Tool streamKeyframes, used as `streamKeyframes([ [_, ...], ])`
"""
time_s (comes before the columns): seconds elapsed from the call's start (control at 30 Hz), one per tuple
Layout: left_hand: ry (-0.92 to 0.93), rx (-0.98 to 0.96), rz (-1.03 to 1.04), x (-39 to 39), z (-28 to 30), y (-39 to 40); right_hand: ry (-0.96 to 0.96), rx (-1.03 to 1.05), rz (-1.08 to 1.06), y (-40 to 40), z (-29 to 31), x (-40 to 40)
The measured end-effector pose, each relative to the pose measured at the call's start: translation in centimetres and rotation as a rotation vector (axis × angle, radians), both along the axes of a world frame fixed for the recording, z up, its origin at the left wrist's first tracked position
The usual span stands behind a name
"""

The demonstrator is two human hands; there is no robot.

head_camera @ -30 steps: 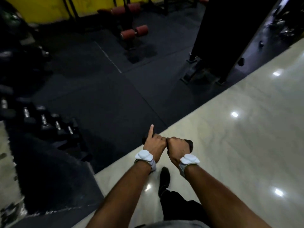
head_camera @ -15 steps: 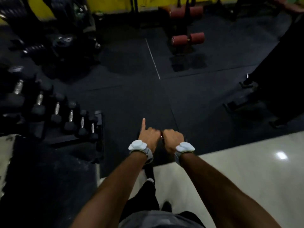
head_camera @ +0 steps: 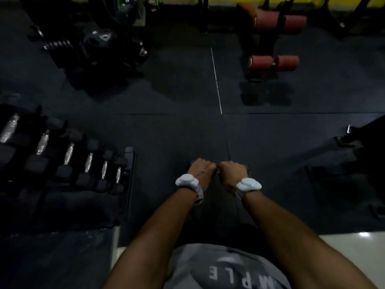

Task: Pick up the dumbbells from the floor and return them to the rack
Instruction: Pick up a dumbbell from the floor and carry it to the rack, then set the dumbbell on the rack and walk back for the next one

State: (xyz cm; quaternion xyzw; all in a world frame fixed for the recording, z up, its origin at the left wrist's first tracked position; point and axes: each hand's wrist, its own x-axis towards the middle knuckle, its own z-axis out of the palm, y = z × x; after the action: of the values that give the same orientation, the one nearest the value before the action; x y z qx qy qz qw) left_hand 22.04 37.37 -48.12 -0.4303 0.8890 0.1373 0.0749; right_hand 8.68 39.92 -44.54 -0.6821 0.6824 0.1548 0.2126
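Fists side by side, left hand point(head_camera: 200, 169), right hand point(head_camera: 233, 171), curled on dumbbell point(head_camera: 218, 171)

Legible text — one instance: pale capital letters "P L E" on the grey shirt point(head_camera: 227, 268) (inverted toward the camera; adjoining characters partly cut off).

Bare forearms, white wrist devices point(head_camera: 186, 181), grey lettered T-shirt point(head_camera: 225, 268).
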Motion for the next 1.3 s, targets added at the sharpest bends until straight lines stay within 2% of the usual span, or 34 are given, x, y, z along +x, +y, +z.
streamKeyframes([
  [0.13, 0.057, -0.049, 0.084, -0.1, 0.4, -6.9, -0.031, -0.082, 0.054, -7.4, 1.3, 0.0],
  [0.27, -0.041, -0.123, 0.216, 0.8, 0.2, -13.2, -0.109, -0.183, 0.222, -14.9, 1.0, 0.4],
  [0.47, -0.225, -0.061, 0.458, 3.7, 1.5, -20.8, -0.180, -0.174, 0.511, -26.0, 0.7, 3.9],
  [0.63, -0.307, -0.064, 0.701, 6.6, 3.6, -24.0, -0.187, -0.203, 0.743, -32.1, 2.3, 7.6],
  [0.7, -0.321, -0.128, 0.824, 7.6, 4.7, -24.5, -0.200, -0.243, 0.859, -34.1, 3.0, 9.6],
  [0.87, -0.330, -0.277, 1.152, 11.7, 7.5, -22.8, -0.290, -0.379, 1.136, -35.7, 5.5, 16.6],
  [1.1, -0.339, -0.354, 1.355, 18.1, 10.0, -18.9, -0.439, -0.474, 1.315, -33.1, 7.4, 24.3],
  [1.3, -0.328, -0.353, 1.421, 23.9, 12.0, -14.6, -0.480, -0.550, 1.388, -29.2, 8.8, 31.1],
])
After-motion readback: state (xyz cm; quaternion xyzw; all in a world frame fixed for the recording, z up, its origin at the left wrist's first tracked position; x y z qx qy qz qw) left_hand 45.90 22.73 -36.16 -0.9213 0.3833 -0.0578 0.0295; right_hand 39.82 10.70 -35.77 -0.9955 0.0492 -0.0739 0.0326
